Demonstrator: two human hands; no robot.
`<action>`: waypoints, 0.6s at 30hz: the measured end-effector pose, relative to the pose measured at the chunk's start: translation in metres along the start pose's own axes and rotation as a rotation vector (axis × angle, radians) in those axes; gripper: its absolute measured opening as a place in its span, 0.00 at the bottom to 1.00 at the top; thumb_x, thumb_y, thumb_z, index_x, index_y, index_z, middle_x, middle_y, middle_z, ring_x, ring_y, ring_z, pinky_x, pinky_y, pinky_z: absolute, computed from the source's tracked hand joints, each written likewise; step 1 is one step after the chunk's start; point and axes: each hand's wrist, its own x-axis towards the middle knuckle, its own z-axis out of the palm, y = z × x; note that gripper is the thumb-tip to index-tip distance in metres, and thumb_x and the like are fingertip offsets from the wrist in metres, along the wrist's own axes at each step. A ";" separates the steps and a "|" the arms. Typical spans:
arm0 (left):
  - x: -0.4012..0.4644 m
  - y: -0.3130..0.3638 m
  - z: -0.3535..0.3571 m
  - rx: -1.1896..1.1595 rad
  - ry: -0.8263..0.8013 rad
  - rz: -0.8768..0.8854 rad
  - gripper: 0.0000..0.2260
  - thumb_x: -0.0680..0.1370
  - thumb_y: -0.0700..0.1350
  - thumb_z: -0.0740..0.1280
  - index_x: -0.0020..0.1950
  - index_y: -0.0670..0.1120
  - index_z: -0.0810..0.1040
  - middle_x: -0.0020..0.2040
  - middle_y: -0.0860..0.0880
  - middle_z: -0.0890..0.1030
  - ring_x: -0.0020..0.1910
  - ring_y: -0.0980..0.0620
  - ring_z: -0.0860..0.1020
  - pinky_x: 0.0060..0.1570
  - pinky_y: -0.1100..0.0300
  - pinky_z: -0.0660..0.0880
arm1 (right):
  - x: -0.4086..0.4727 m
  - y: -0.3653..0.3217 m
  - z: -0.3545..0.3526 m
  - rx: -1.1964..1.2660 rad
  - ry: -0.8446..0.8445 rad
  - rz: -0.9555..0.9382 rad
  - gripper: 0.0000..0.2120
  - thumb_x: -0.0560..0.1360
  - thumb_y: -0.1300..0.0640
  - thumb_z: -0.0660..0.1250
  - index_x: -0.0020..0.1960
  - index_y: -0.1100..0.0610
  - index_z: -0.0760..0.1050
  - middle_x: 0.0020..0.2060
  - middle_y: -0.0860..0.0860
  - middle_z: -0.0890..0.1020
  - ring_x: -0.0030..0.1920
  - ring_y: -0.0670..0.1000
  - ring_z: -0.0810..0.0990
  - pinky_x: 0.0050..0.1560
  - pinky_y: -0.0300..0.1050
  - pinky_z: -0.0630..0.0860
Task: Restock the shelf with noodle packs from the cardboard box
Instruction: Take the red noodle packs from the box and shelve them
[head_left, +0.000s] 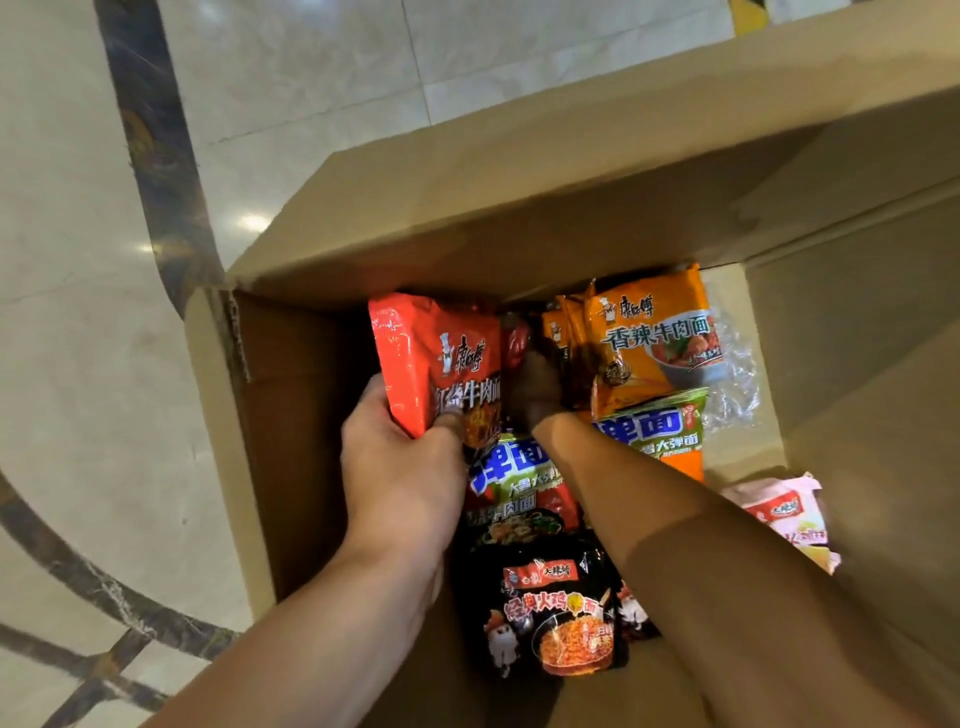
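Note:
An open cardboard box (291, 426) stands on the floor below me, holding several noodle packs. My left hand (400, 467) grips a red noodle pack (436, 358) by its lower edge and holds it upright at the box's left side. My right hand (537, 389) reaches deep between the red pack and an orange noodle pack (649, 338); its fingers are hidden in shadow. Below lie green-and-blue packs (649, 431) and a black pack (556, 613).
A pink-and-white pack (789, 514) lies at the box's right side. The box's far flap (519, 208) leans over the packs. Clear plastic wrap (732, 374) sits by the orange pack. Glossy marble floor (78, 312) with dark inlay lines surrounds the box.

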 end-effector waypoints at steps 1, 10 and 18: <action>-0.001 0.001 0.000 0.012 0.004 0.012 0.13 0.77 0.37 0.70 0.47 0.57 0.78 0.41 0.58 0.84 0.40 0.62 0.82 0.42 0.62 0.76 | -0.006 -0.001 -0.002 -0.002 -0.029 -0.003 0.14 0.78 0.59 0.68 0.61 0.64 0.78 0.58 0.62 0.82 0.62 0.61 0.79 0.63 0.53 0.75; -0.030 0.031 -0.016 0.206 0.008 0.074 0.14 0.75 0.36 0.71 0.45 0.57 0.77 0.47 0.54 0.83 0.50 0.50 0.81 0.60 0.47 0.77 | -0.096 -0.013 -0.084 -0.049 0.059 -0.106 0.07 0.78 0.54 0.68 0.44 0.54 0.75 0.42 0.55 0.82 0.42 0.53 0.78 0.46 0.47 0.77; -0.119 0.098 -0.026 0.258 -0.082 0.098 0.12 0.76 0.38 0.70 0.48 0.57 0.76 0.50 0.52 0.83 0.52 0.47 0.81 0.57 0.46 0.78 | -0.206 -0.026 -0.226 0.202 0.110 -0.243 0.13 0.72 0.48 0.76 0.53 0.49 0.78 0.44 0.47 0.83 0.43 0.48 0.81 0.44 0.43 0.77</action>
